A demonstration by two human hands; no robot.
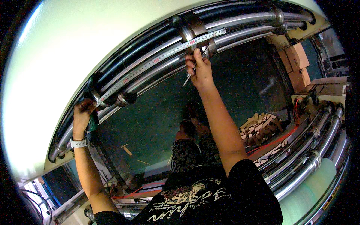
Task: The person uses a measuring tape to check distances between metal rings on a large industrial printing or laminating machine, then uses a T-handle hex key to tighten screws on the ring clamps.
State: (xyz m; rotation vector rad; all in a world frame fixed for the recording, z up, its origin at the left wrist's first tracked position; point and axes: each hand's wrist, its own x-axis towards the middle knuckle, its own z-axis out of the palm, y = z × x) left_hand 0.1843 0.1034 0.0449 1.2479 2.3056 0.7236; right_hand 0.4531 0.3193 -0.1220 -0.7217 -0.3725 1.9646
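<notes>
A white measuring tape [157, 58] is stretched along a bundle of shiny metal pipes [240, 22] that curve across a pale cream panel. My left hand [83, 114] grips the green tape case [92, 122] at the tape's lower left end, beside a dark pipe collar [98, 88]. My right hand [200, 67] presses the tape's upper part against the pipes next to a second collar [191, 26] and also holds a thin pen-like marker [193, 71] between its fingers. A white watch sits on my left wrist.
A dark green floor [150, 120] lies below, with wood scraps [127, 150] on it. A heap of small wooden blocks [260, 125] lies at the right, cardboard boxes [296, 56] at the upper right. More steel pipes [311, 153] and a red cable [277, 140] run along the lower right.
</notes>
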